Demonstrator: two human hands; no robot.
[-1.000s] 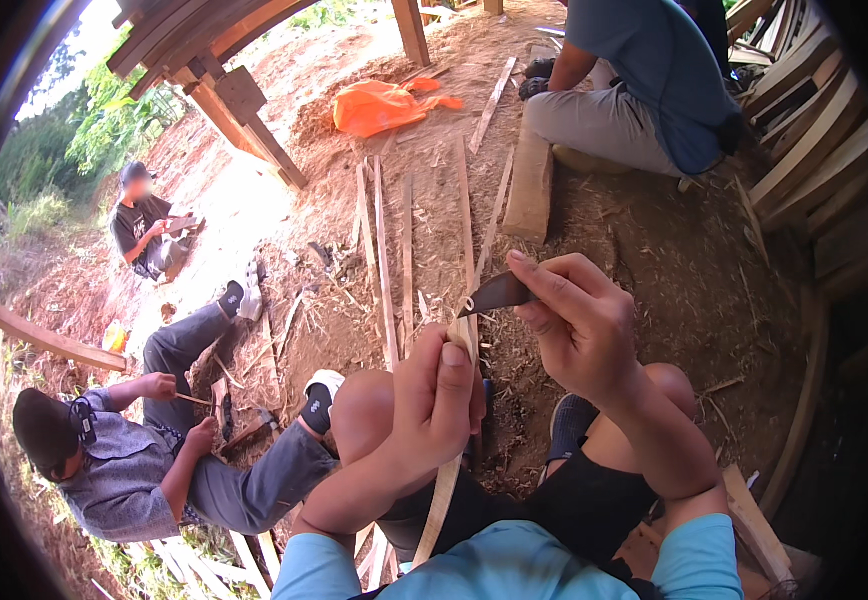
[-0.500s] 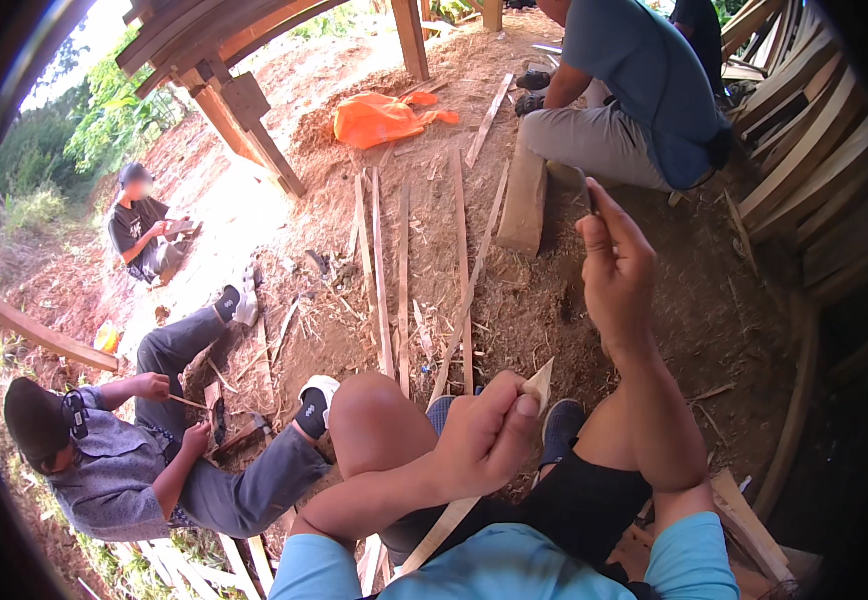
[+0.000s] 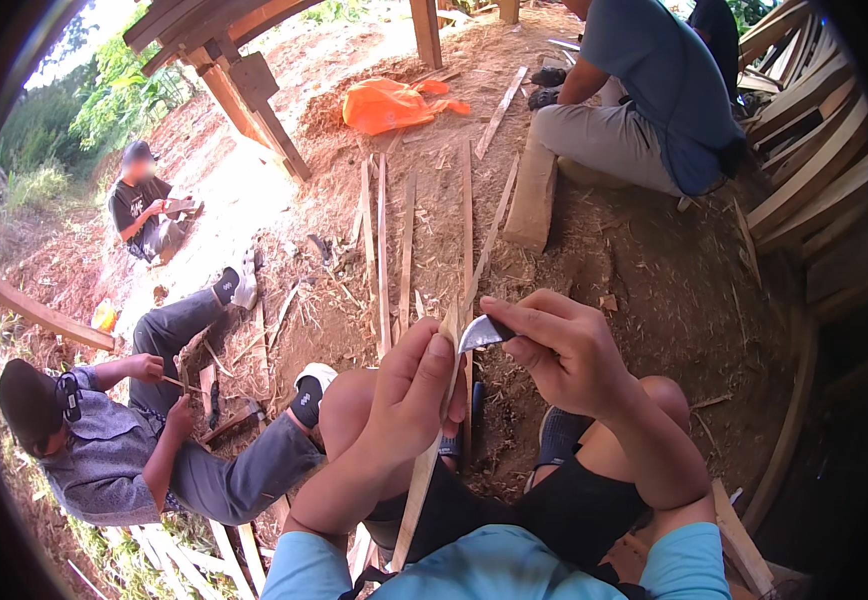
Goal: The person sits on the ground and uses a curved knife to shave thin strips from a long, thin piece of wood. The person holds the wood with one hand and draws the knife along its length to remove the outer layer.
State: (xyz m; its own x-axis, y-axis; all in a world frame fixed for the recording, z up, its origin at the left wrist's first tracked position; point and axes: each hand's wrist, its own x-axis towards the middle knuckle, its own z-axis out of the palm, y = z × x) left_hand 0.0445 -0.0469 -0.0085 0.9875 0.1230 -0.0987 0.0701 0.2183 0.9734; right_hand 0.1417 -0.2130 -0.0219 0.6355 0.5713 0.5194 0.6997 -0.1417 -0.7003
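Note:
My left hand (image 3: 411, 390) is closed round a pale wooden strip (image 3: 416, 505), which runs from my lap up past my fingers to a pointed upper end. In my right hand (image 3: 576, 352) is a knife (image 3: 484, 333) with a short, wide, shiny blade and a dark section near the fingers. The blade's tip meets or nearly meets the edge of the strip just above my left thumb. My right fingers hide most of the knife's handle.
Several long wooden strips (image 3: 407, 250) lie on the dirt ahead. A squared wooden block (image 3: 531, 205) and an orange plastic bag (image 3: 394, 105) are farther off. A co-worker (image 3: 104, 440) sits at left, another (image 3: 644, 100) at far right. Curved boards (image 3: 829, 150) are stacked at right.
My right hand has come down and left, bringing the knife to the strip. My left hand has risen and shifted left with the strip, which now stands more upright.

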